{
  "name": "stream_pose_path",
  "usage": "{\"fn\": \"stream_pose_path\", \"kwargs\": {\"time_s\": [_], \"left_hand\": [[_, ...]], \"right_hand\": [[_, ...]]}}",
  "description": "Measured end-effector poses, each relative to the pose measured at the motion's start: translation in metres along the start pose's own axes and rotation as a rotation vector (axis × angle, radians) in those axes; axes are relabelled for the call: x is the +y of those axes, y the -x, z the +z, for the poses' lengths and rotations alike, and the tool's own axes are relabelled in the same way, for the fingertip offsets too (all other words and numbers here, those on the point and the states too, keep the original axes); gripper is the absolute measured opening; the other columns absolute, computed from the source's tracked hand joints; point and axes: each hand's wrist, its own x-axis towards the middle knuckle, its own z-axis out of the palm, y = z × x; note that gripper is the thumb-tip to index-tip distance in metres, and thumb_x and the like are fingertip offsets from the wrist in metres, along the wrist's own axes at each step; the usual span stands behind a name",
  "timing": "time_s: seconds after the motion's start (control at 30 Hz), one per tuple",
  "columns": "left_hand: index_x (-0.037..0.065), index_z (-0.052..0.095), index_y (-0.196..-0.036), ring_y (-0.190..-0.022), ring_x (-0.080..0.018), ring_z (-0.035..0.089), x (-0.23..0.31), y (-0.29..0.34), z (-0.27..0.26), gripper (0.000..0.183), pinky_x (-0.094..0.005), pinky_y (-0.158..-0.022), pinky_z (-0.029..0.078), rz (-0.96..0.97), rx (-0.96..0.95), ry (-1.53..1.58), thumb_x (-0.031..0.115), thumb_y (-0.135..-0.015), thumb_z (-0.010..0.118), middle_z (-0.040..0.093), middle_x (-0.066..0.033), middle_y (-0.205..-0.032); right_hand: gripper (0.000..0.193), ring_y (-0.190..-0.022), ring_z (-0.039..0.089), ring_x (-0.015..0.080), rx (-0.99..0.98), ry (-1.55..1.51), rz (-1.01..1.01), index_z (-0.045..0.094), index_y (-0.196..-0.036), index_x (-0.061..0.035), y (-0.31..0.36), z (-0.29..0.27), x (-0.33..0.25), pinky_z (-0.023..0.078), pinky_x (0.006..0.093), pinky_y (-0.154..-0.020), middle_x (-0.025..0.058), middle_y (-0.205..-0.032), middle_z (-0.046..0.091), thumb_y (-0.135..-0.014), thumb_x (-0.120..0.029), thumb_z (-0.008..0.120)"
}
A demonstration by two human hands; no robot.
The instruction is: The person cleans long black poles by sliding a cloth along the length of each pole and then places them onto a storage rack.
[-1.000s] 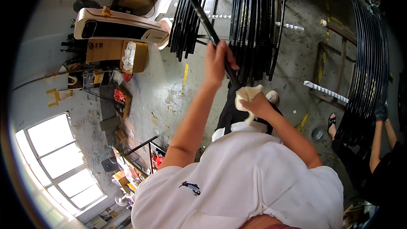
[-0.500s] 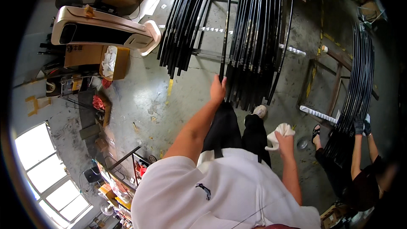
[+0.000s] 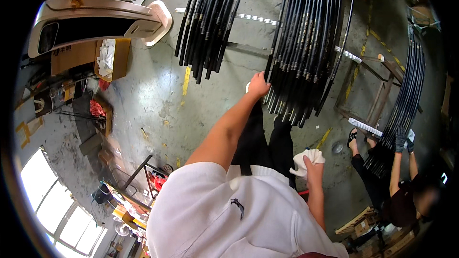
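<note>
My left hand is closed around the near end of a slim black rod. That rod lies along the left edge of a large bundle of black rods resting on a rack. Down by my right thigh, my right hand grips a crumpled white cloth. A second, smaller group of black rods lies on the same rack to the left, apart from the rod in my hand.
White wrapped padding covers the rack's crossbar. A tall beige and black machine stands at the left, beside an open carton. To the right, a co-worker's gloved hands touch another rod bundle on a separate rack.
My left hand has brought the rod rightward, from the gap between the groups to the edge of the right bundle. The cloth stays in my right hand. The whole view has shifted somewhat.
</note>
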Motion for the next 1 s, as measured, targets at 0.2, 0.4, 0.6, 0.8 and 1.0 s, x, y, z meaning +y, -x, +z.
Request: {"fn": "stream_pose_path", "kwargs": {"time_s": [0.2, 0.4, 0.6, 0.8, 1.0], "left_hand": [[0.007, 0.053, -0.105, -0.098, -0.0284, 0.050, -0.013, -0.005, -0.079, 0.041, -0.0393, -0.078, 0.043, 0.145, 0.599, -0.210, 0.010, -0.066, 0.065, 0.051, -0.0123, -0.107], [0.007, 0.052, -0.099, -0.089, -0.0250, 0.053, -0.055, -0.030, -0.124, 0.025, -0.0364, -0.071, 0.043, 0.063, 0.516, -0.581, 0.008, -0.075, 0.055, 0.053, -0.0080, -0.095], [0.009, 0.051, -0.091, -0.084, -0.0230, 0.053, -0.053, -0.056, -0.101, 0.011, -0.0343, -0.068, 0.043, -0.086, 0.646, -0.589, 0.010, -0.080, 0.051, 0.051, -0.0063, -0.090], [0.010, 0.054, -0.083, -0.088, -0.0211, 0.048, -0.054, -0.078, -0.103, 0.006, -0.0310, -0.071, 0.038, -0.285, 0.697, -0.612, 0.014, -0.082, 0.049, 0.048, -0.0048, -0.090], [0.008, 0.052, -0.087, -0.086, -0.0247, 0.053, -0.052, -0.074, -0.102, 0.012, -0.0365, -0.067, 0.043, -0.271, 0.650, -0.589, 0.019, -0.082, 0.053, 0.052, -0.0069, -0.091]], "right_hand": [[0.039, -0.094, 0.057, 0.0180, 0.116, -0.188, 0.020, 0.047, -0.118, -0.0016, -0.004, 0.017, -0.028, 0.047, 0.0307, -0.080, 0.0090, -0.108, 0.056, -0.084, -0.014, 0.061], [0.039, -0.095, 0.058, 0.0176, 0.083, -0.174, 0.043, 0.047, -0.119, -0.0009, -0.007, 0.032, -0.046, 0.047, 0.0313, -0.081, 0.0087, -0.108, 0.057, -0.086, -0.016, 0.060], [0.042, -0.096, 0.058, 0.0186, 0.083, -0.120, 0.050, 0.045, -0.121, -0.0006, 0.000, 0.042, -0.045, 0.047, 0.0317, -0.081, 0.0096, -0.110, 0.056, -0.085, -0.016, 0.060], [0.042, -0.095, 0.058, 0.0186, 0.145, -0.123, 0.050, 0.044, -0.122, -0.0004, 0.005, 0.033, -0.034, 0.048, 0.0317, -0.081, 0.0094, -0.109, 0.056, -0.085, -0.015, 0.060], [0.044, -0.097, 0.055, 0.0178, 0.122, -0.166, 0.052, 0.043, -0.122, 0.0012, 0.013, 0.036, -0.035, 0.045, 0.0308, -0.084, 0.0098, -0.110, 0.055, -0.085, -0.017, 0.060]]}}
